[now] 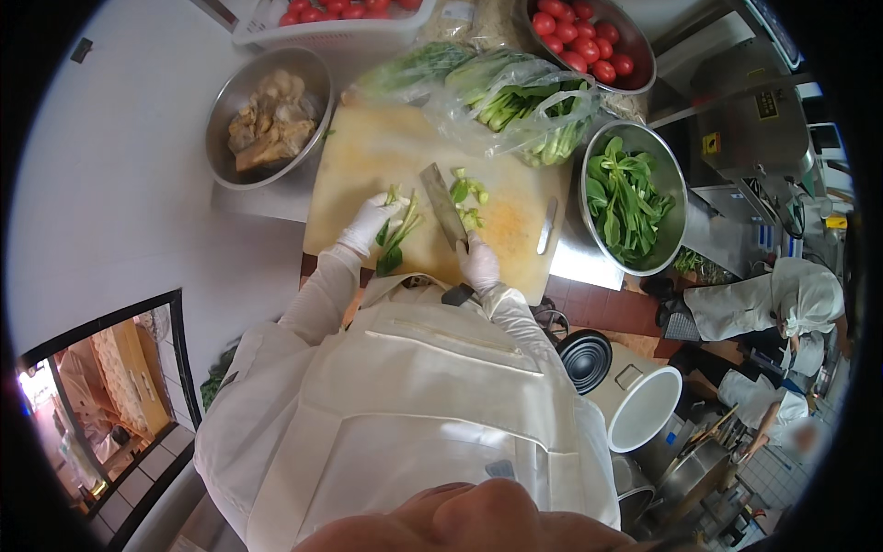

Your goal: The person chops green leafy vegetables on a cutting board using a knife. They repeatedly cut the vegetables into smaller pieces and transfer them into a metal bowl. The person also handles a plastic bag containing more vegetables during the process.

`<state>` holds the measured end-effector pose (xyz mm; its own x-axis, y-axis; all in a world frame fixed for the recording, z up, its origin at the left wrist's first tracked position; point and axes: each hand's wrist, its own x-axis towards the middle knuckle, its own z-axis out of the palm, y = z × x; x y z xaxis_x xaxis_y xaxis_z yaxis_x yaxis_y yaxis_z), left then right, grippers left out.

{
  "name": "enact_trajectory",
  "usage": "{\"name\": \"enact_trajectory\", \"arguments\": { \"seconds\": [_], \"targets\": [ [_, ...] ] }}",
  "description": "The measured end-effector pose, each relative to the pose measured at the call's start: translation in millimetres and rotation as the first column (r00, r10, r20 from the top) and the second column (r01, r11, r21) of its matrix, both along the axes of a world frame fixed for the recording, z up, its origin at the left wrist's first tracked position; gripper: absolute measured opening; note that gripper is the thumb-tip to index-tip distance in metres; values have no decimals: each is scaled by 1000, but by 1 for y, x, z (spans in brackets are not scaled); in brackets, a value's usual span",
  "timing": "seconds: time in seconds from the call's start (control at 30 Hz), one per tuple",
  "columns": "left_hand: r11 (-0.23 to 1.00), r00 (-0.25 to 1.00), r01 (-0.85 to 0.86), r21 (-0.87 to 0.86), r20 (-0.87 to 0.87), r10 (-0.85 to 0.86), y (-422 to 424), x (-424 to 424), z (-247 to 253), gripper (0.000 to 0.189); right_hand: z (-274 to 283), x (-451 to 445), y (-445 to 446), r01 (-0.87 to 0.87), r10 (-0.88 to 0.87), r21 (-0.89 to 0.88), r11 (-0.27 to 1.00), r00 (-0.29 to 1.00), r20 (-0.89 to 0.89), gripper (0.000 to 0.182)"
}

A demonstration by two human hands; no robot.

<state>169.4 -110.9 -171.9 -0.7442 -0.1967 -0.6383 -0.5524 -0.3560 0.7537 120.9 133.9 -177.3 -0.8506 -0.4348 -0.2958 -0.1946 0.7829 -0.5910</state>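
My gloved left hand is closed around a few stalks of leafy greens on the left part of a worn plastic cutting board. Their leaves hang toward my apron. In my gloved right hand is the handle of a cleaver, its broad blade slanting up and to the left over the board. Just right of the blade lie cut stem ends with a few small leaf bits. A small knife rests near the board's right edge.
Right of the board stands a steel bowl of leafy greens. Bagged greens cover the board's far edge. A bowl of pale brown chunks is at left, a bowl of tomatoes behind. Two people work at far right, near a white bin.
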Motion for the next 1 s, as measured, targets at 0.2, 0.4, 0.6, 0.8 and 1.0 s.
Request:
{"name": "enact_trajectory", "arguments": {
  "seconds": [0.2,0.4,0.6,0.8,1.0],
  "targets": [
    [963,996,91,255,-49,-81,-25,5,5,39,5,1,3,-12,12,21,1000,999,-33,24],
    [862,970,173,477,-232,-67,-19,10,25,60,1,-1,4,-37,38,26,999,998,-50,26],
    [834,934,238,497,-352,-57,-18,11,24,65,1,-1,5,-37,38,31,999,997,-60,28],
    [975,968,187,121,-192,-162,-28,15,20,65,6,-1,3,-36,38,47,998,999,-29,27],
    [453,956,281,-846,203,-213,-17,18,5,59,4,-2,4,-37,39,50,998,998,-40,25]
  ]
}}
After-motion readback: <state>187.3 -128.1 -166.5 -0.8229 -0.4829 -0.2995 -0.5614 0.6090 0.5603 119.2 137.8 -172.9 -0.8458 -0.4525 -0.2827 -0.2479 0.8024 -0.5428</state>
